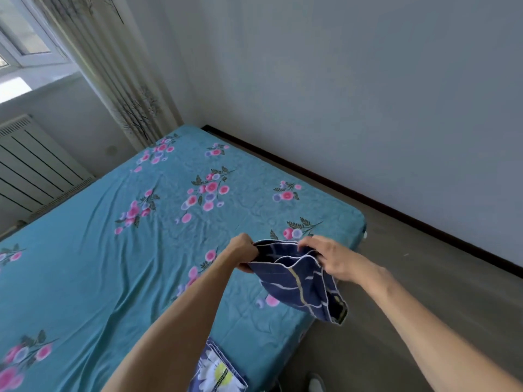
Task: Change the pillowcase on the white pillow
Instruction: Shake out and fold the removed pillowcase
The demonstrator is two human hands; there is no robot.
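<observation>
A dark blue pillowcase (302, 287) with thin white and beige lines hangs in the air over the bed's near right corner, its mouth held apart. My left hand (244, 251) grips the left edge of that opening with curled fingers. My right hand (332, 260) pinches the right edge, fingers tucked over the rim. The rest of the case droops down to the right. No white pillow is in view.
The bed (99, 264) wears a teal sheet with pink flower sprays. A folded blue cloth with a daisy print (218, 372) lies at the bed's near edge. Grey floor (424, 278) runs along the right, a radiator (31, 162) and curtain (119, 80) stand at the left.
</observation>
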